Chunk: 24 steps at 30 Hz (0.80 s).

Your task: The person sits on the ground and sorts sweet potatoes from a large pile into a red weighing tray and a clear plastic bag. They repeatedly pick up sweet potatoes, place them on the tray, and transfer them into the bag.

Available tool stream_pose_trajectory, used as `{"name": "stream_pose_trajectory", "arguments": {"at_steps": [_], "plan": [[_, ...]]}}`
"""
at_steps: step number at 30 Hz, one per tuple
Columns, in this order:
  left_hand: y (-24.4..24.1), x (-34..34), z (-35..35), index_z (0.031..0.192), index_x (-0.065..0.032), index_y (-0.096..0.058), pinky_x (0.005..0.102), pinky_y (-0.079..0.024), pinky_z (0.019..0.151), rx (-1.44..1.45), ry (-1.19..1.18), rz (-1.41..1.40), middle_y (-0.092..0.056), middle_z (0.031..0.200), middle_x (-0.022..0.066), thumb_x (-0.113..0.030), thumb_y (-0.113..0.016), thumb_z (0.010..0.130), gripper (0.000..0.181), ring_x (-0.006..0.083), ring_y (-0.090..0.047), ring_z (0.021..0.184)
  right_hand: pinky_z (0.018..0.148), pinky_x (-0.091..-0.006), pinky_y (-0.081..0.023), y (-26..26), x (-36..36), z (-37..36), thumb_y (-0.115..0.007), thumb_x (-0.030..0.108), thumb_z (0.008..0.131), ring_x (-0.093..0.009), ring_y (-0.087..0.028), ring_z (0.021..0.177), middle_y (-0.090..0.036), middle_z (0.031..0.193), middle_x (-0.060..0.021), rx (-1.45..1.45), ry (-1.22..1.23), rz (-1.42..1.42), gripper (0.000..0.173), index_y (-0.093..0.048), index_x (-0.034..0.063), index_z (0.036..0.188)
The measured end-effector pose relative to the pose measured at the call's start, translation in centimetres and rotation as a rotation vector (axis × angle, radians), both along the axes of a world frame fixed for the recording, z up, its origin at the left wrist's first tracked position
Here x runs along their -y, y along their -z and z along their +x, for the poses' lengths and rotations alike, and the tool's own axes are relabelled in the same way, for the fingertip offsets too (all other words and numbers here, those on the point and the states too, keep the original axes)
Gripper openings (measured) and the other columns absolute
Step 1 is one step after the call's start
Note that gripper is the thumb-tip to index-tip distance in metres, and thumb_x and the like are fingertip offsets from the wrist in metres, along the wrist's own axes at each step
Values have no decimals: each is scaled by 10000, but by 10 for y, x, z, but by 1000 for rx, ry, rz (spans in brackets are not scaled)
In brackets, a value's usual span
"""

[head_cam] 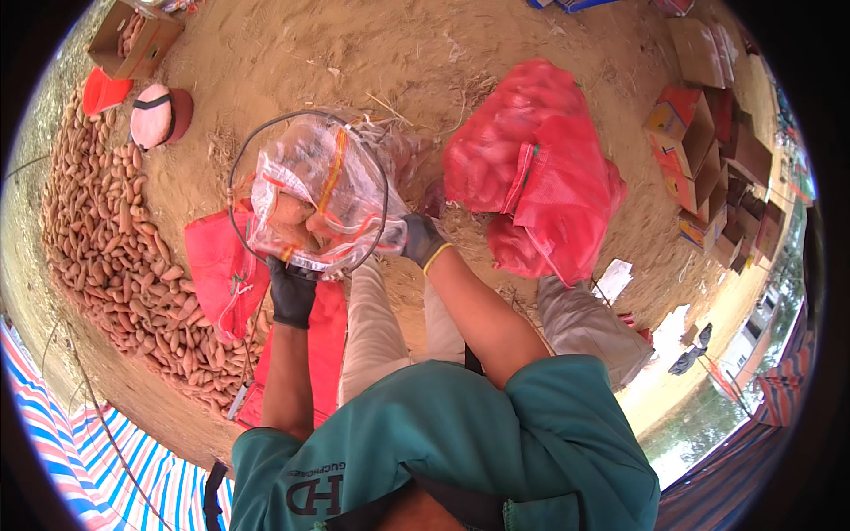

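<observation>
A clear plastic bag (312, 166) with orange and red stripes hangs open around a dark wire hoop (234, 166). Sweet potatoes (290, 209) lie inside it. My left hand (292, 292), in a dark glove, grips the near rim of the bag at its left side. My right hand (423, 240), also gloved, holds the gathered plastic at the bag's right edge. Just left of the bag is a red mesh sack (222, 245). More red sack material (325, 352) lies beside my legs, below my left hand.
A large heap of sweet potatoes (133, 265) spreads at left, near a red bucket (105, 91) and a stool with a pink top (151, 116). Filled red mesh sacks (524, 146) stand at right. Several cardboard boxes (690, 146) line the far right; another box (136, 46) is upper left.
</observation>
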State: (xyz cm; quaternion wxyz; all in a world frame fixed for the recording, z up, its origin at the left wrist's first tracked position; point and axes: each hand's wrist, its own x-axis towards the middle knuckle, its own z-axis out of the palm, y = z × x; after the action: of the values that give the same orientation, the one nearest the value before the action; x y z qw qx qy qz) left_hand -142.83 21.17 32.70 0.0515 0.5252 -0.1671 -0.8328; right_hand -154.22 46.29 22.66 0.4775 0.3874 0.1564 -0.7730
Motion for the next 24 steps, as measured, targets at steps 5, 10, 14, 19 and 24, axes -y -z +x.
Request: {"name": "stream_pose_trajectory", "arguments": {"at_steps": [5,10,14,19,24], "plan": [[-17,59,-15,1059,-91,-609,263,-370,488,-156,118,-14,-500,675,-30,-469,-433,997,422,114,-431,557,680,-389,-569,-12,-23,-4,-427,214,887,-265,-672,750,-678,907,-144,-118,-82,313,333,-637,0,1032],[-55,73,-64,1038,-67,-602,220,-321,420,-233,113,-92,-487,647,-30,-421,-434,1010,393,77,-384,487,651,-285,-519,-65,-46,-26,-447,179,921,-152,-630,763,-655,882,-57,-472,-358,479,284,-643,22,1053],[-90,10,-94,1022,-78,-597,215,-310,430,-297,154,-63,-475,630,-28,-422,-422,1016,385,73,-374,475,541,-279,-463,-63,-60,-39,-497,96,853,-127,-566,624,-604,757,-50,-793,-459,647,139,-618,36,882],[-139,-40,-122,988,-93,-570,213,-294,436,-294,344,-165,-437,608,-26,-410,-405,1026,360,66,-335,454,591,-293,-457,-42,-66,-34,-484,55,869,-122,-549,684,-601,760,-35,-717,-718,748,194,-647,-14,947],[-146,-34,-134,977,-99,-562,206,-280,427,-337,344,-165,-406,597,-45,-392,-397,1033,341,58,-316,450,600,-310,-440,-28,-55,-20,-502,61,837,-134,-521,626,-597,701,-44,-879,-671,804,195,-646,-32,930]]}}
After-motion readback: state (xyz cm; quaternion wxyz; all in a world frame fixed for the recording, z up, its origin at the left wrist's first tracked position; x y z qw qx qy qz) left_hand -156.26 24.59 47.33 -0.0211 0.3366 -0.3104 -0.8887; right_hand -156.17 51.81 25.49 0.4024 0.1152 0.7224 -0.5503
